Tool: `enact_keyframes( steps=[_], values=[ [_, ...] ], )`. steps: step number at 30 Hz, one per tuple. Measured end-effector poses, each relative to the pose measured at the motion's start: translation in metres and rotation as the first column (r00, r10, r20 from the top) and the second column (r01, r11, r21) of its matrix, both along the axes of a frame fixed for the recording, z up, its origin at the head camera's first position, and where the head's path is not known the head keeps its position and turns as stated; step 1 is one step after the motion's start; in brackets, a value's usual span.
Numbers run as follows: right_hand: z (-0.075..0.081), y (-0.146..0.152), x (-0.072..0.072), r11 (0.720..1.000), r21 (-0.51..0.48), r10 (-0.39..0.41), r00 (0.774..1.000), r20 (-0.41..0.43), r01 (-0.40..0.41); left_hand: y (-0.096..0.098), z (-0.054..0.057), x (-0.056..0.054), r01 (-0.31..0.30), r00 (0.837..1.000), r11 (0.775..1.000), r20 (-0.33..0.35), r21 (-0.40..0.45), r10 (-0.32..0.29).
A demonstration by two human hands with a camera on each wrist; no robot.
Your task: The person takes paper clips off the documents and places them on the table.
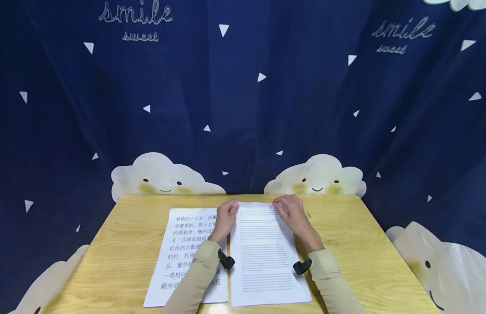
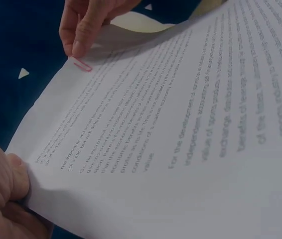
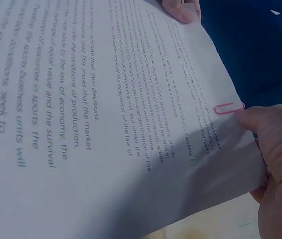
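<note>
A stack of sheets with small English print (image 1: pixel 262 257) lies before me, its top end raised off the table. My left hand (image 1: pixel 226 219) grips the top left corner, thumb on the printed face. At the top edge, right of the middle, sits a pink paper clip (image 1: pixel 271 206), slid over the edge with its loop on the printed side. My right hand (image 1: pixel 293 216) pinches the clip's outer end, thumb tip (image 3: pixel 248 117) in front and the other fingers behind the paper. The left wrist view shows the same pink clip (image 2: pixel 83 65) close under the right fingertips.
Left of the stack lies a white sheet with large Chinese characters (image 1: pixel 180 261), partly under my left arm. A small paper clip (image 1: pixel 308 214) rests on the wooden table (image 1: pixel 353 257) beyond my right hand. A dark blue curtain (image 1: pixel 243 87) hangs behind the table.
</note>
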State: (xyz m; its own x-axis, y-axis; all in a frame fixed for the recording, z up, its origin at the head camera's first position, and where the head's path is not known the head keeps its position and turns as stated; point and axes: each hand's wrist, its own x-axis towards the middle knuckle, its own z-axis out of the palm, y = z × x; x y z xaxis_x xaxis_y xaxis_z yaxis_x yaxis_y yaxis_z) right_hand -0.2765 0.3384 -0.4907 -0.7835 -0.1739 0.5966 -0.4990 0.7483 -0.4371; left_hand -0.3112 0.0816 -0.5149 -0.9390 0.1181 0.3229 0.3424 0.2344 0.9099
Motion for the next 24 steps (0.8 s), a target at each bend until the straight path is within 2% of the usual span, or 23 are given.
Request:
enact_keyframes(
  steps=[13, 24],
  values=[
    [0.0021, -0.0044, 0.0026, 1.0, 0.013, -0.021, 1.0, 0.011, 0.021, 0.0019, 0.0017, 0.0015, 0.017, 1.0, 1.0, 0.025, 0.008, -0.017],
    [0.0024, -0.0018, 0.0027, 1.0, -0.018, -0.025, 1.0, 0.015, 0.025, 0.0043, 0.0026, 0.0032, 0.022, 1.0, 1.0, 0.019, 0.003, -0.022]
  ],
)
